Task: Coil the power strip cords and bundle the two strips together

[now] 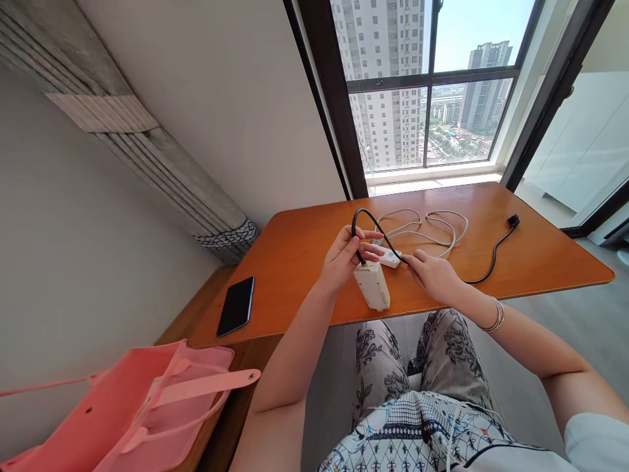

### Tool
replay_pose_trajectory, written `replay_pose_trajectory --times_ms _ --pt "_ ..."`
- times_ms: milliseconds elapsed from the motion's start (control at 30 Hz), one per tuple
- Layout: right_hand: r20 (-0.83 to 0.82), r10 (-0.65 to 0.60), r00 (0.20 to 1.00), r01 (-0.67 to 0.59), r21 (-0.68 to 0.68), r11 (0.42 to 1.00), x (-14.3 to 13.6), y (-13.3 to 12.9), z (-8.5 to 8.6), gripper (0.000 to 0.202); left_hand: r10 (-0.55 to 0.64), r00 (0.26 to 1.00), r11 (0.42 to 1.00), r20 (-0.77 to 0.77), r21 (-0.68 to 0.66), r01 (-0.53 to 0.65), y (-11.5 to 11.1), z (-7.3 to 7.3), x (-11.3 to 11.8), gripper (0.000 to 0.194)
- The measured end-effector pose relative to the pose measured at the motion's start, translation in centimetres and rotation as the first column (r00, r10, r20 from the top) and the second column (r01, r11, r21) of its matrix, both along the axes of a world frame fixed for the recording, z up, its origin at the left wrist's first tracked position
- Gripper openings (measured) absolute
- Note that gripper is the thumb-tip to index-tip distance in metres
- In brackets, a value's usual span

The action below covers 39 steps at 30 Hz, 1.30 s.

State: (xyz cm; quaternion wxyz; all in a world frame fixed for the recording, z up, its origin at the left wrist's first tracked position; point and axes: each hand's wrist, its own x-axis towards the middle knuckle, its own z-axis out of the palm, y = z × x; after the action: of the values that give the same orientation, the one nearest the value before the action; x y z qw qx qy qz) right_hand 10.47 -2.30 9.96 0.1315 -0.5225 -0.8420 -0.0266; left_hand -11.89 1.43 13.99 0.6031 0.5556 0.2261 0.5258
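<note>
A black power cable (362,213) rises in a loop from the top of an off-white block-shaped adapter (372,288) near the table's front edge. My left hand (340,257) pinches the cable just above the adapter, some of its fingers spread. To the right, my right hand (432,274) grips the same cable between thumb and fingers. Past that hand the cable runs on over the table to a black plug (513,221). Partly hidden behind the adapter and my left fingers is a small white block (389,257), with a white cord (449,229) coiled beyond it.
The wooden table (295,262) bears a black phone (236,306) at its left. An open pink bag (147,400) lies at the lower left. A window (432,80) stands behind the table, and a grey curtain (162,157) hangs at the left. My knees are under the front edge.
</note>
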Motion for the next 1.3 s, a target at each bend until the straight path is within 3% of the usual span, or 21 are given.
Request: replay_pose_trajectory --times_ms 267,433,600,767,933,1100,1233,1300 --pt "0.090 0.106 0.990 -0.126 0.264 0.956 -0.3 -1.3 2.2 0.031 -0.060 0.998 0.996 -0.006 0.062 0.060 0.3 0.1 2.5 0.039" --pt "-0.006 0.292 0.956 -0.260 0.434 0.862 -1.3 -1.4 3.7 0.031 -0.144 0.982 0.977 -0.118 0.138 0.160 0.1 0.2 3.8 0.038" --pt "-0.144 0.386 0.911 -0.282 0.467 0.838 -1.5 -0.7 5.2 0.027 -0.059 0.978 0.982 -0.198 0.162 0.092 0.0 0.1 4.1 0.047" --pt "-0.341 0.293 0.893 -0.158 0.373 0.914 -0.7 1.0 7.1 0.019 -0.181 0.953 0.972 -0.243 0.102 0.211 0.2 0.1 4.1 0.068" --pt "-0.498 0.252 0.830 -0.216 0.131 0.968 1.0 2.9 7.9 0.042 -0.181 0.915 0.964 -0.360 0.119 0.237 0.2 0.6 4.1 0.051" --pt "-0.490 0.259 0.833 -0.336 -0.075 0.939 3.2 3.1 8.0 0.043 -0.063 0.867 0.953 -0.494 0.228 0.199 -0.3 1.0 3.9 0.037" --pt "-0.469 0.171 0.867 -0.295 -0.206 0.933 5.4 3.0 8.0 0.034 -0.051 0.842 0.964 -0.537 0.195 0.183 -0.3 0.8 3.3 0.041" --pt "-0.475 0.144 0.868 -0.324 -0.320 0.890 6.4 3.1 8.1 0.025 -0.083 0.850 0.972 -0.520 0.148 0.185 0.0 0.8 2.9 0.046"
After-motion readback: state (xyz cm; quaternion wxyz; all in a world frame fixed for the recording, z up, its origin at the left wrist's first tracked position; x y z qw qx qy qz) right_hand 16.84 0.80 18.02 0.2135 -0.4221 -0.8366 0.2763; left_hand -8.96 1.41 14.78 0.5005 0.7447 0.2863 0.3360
